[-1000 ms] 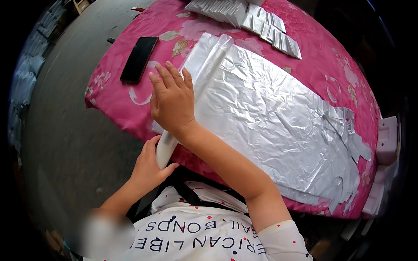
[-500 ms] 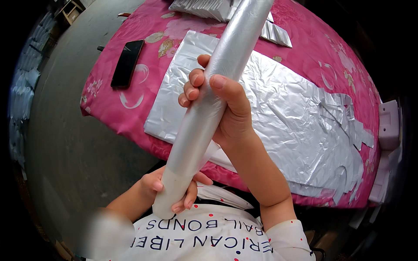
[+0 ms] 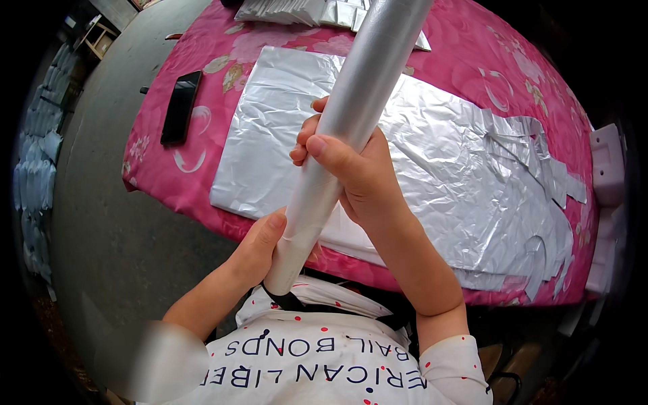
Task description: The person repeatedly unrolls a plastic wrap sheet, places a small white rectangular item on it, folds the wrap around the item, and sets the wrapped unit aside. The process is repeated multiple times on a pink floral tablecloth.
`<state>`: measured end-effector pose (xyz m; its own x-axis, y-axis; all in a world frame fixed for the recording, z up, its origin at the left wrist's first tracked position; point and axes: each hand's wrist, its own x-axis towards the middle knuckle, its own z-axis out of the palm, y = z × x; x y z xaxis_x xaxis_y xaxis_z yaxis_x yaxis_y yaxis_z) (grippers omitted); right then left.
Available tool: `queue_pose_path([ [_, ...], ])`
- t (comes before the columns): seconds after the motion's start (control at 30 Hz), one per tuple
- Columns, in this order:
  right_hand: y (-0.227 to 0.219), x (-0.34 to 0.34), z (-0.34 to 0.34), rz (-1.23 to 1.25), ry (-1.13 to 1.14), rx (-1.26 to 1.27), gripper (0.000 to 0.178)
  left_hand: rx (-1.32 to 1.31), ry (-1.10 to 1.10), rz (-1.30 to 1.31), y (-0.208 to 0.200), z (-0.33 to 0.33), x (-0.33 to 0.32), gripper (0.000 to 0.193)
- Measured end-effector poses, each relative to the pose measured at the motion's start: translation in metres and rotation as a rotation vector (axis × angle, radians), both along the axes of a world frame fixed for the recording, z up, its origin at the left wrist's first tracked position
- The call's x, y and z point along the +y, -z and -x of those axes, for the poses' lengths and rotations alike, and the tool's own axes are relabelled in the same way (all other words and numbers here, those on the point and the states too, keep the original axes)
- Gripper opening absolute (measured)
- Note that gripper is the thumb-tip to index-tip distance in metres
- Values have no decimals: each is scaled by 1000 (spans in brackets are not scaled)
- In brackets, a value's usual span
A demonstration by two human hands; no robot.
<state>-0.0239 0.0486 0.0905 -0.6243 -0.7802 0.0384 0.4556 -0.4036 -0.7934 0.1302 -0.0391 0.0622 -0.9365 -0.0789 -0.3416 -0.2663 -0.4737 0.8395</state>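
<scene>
A long roll of clear, silvery plastic film [image 3: 375,71] slants across the view, its far end cut off by the upper edge. Halfway along it, my right hand [image 3: 356,169] is wrapped round the film, thumb on top and fingertips showing on the far side. Lower down, my left hand [image 3: 260,244] grips the roll where the film gives way to a bare whitish tube end [image 3: 287,264]; most of its fingers are hidden underneath. Beneath the roll, a flat stack of shiny silver plastic sheets [image 3: 459,182] lies on the table, with ragged cut strips at its right end.
A pink flowered cloth [image 3: 152,162] covers the table. A black phone [image 3: 181,108] rests at its left side. Folded silver packets [image 3: 280,10] are lined up at the far edge. Whitish plastic bins [image 3: 606,165] stand beyond the right edge, and pale bundles [image 3: 34,169] are piled far left.
My left hand has slid up from the tube's bottom end to the film's edge. The roll's lower end has shifted up and slightly right. My right hand still grips the roll.
</scene>
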Motion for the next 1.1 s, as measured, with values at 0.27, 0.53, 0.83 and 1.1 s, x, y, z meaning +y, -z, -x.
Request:
queue_pose_path([
  [0.27, 5, 17, 10, -46, 40, 191, 48, -5, -80, 755, -10, 21, 9, 33],
  [0.53, 18, 23, 2, -22, -239, 182, 52, -88, 197, 190, -16, 18, 6, 32],
  [0.83, 19, 25, -17, -42, -340, 161, 47, 42, 280, -105, -12, 13, 3, 54],
  [1.1, 37, 29, -32, -346, -149, 174, 37, -30, -54, 282, 9, 20, 7, 84],
])
